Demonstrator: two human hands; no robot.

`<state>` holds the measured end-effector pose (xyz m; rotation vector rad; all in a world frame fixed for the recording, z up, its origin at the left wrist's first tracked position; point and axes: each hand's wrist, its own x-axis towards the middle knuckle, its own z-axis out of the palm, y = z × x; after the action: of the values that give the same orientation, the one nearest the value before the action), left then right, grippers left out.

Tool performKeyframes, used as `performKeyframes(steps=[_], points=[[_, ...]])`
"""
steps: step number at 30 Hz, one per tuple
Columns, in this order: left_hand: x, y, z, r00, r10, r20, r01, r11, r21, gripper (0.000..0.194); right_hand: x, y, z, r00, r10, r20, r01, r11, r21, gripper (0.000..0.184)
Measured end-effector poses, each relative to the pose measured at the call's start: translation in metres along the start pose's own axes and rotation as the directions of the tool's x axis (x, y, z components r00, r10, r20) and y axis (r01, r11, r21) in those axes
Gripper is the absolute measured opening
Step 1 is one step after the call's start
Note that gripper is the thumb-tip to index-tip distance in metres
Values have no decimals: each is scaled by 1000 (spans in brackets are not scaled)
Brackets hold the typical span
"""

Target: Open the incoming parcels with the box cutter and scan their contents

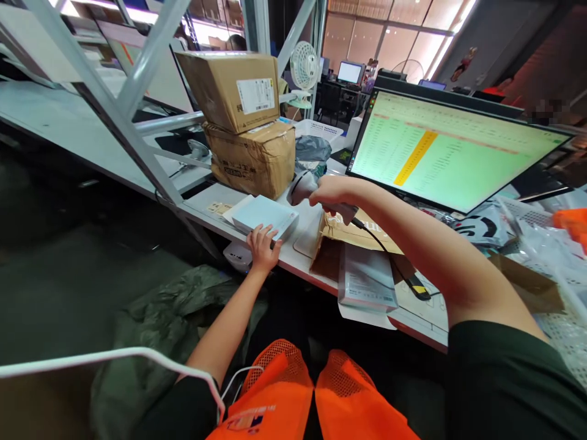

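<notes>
My right hand [334,190] is wrapped round the handle of a grey barcode scanner [302,187], whose head points left and down toward a flat white box [266,214]. A black cable runs from the scanner's grip. My left hand [263,245] rests with spread fingers on the near edge of the white box, at the desk's front edge. A small dark patch shows by its thumb; I cannot make out what it is. Under my right forearm, another white box [367,278] sticks out of an opened brown package [328,256] over the desk edge.
Two stacked cardboard boxes [250,156] stand behind the white box, beside a grey metal frame [123,116]. A monitor [454,153] with a spreadsheet is at the right. Plastic-wrapped goods [545,238] crowd the far right. A white cable [114,353] crosses the lower left.
</notes>
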<state>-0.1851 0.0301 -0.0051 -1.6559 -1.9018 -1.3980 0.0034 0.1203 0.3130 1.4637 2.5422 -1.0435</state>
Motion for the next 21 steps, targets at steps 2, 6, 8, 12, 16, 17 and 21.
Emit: performKeyframes(steps=[2, 6, 8, 12, 16, 17, 21], points=[[-1, -2, 3, 1000, -8, -19, 8, 1000, 2, 45, -4, 7, -4, 1000, 27, -6, -27, 1000, -5, 16], [-2, -6, 6, 999, 5, -52, -6, 1000, -16, 48, -21, 16, -8, 999, 44, -29, -44, 999, 3, 13], [-3, -9, 6, 999, -5, -43, 4, 1000, -18, 50, -43, 27, -10, 997, 12, -79, -11, 1000, 6, 12], [-5, -16, 8, 996, 33, -86, -36, 999, -32, 49, -119, 101, -14, 945, 32, -325, 20, 987, 158, 35], [-3, -19, 13, 984, 100, -150, -109, 993, -53, 42, -205, 238, 4, 708, 378, -596, -117, 896, 429, 41], [-3, -19, 14, 984, 95, -154, -104, 993, -48, 42, -222, 272, 13, 616, 488, -618, -180, 851, 494, 40], [-3, -22, 17, 980, 97, -176, -106, 994, -41, 41, -267, 374, 59, 416, 703, -576, -314, 706, 635, 42]])
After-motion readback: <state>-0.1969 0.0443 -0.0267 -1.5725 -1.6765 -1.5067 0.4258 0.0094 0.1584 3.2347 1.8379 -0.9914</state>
